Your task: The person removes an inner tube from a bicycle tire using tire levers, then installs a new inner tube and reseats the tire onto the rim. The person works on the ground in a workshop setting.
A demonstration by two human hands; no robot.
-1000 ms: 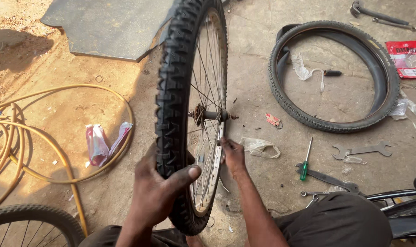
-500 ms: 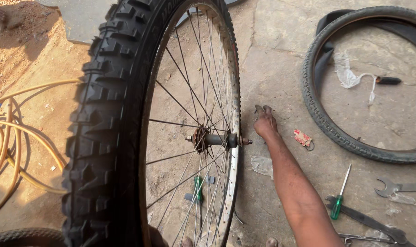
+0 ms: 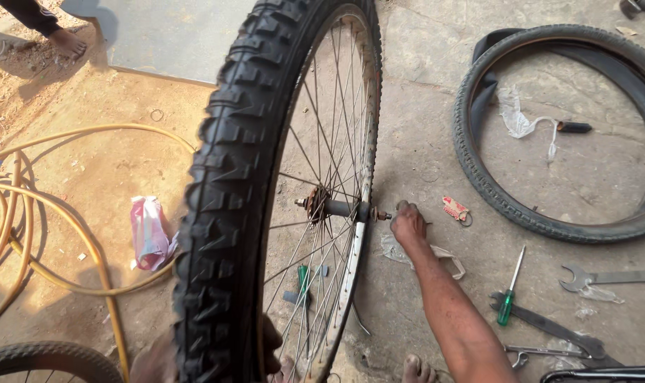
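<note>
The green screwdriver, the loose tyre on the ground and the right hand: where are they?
green screwdriver [image 3: 505,308]: head view, on its green handle.
loose tyre [image 3: 478,177]: head view, on its left tread.
right hand [image 3: 407,223]: head view, on the back of the hand by the axle.

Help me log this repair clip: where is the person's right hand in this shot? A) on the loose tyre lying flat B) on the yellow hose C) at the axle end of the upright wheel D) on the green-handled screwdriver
C: the right hand sits at the axle tip of the upright wheel, while the green-handled screwdriver lies untouched on the ground.
</note>
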